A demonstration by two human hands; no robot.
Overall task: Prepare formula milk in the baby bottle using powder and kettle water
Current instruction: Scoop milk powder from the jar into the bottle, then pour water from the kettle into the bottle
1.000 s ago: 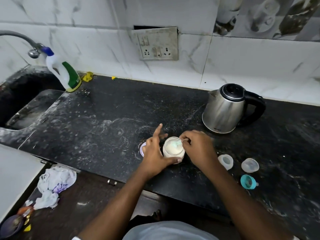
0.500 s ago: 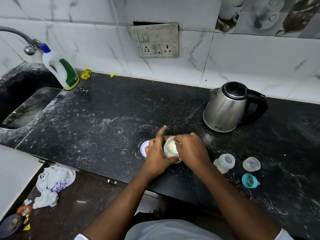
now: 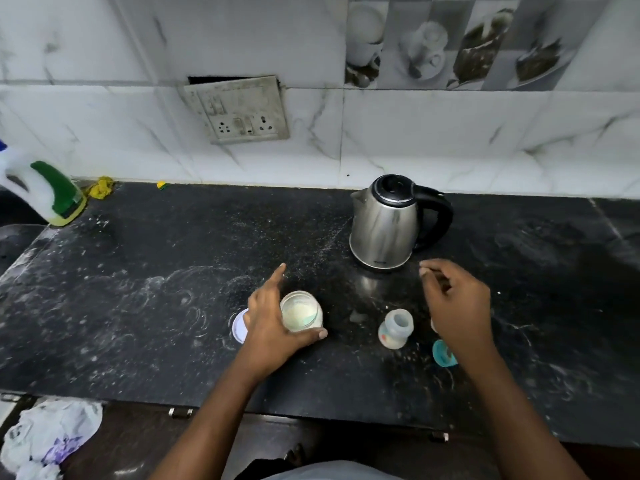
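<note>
My left hand (image 3: 268,323) grips the side of an open glass powder jar (image 3: 300,311) on the black counter (image 3: 156,271), index finger pointing up. Pale powder fills the jar, with a faint greenish shape in it. The jar's white lid (image 3: 238,328) lies flat behind my left hand. The small baby bottle (image 3: 396,329) stands open to the right of the jar. My right hand (image 3: 455,306) hovers right of the bottle, fingers loosely apart and holding nothing. The steel kettle (image 3: 384,225) with a black handle stands behind, lid on. A teal bottle collar (image 3: 443,355) lies under my right wrist.
A white and green detergent bottle (image 3: 46,194) leans at the far left by the sink. A yellow scrubber (image 3: 101,187) lies against the wall. A socket plate (image 3: 239,110) is on the tiles. A crumpled plastic bag (image 3: 48,436) lies below the counter's front edge.
My right hand has left the jar's mouth and moved right, past the baby bottle toward the kettle. My left hand still holds the jar. The camera has tilted up and closer.
</note>
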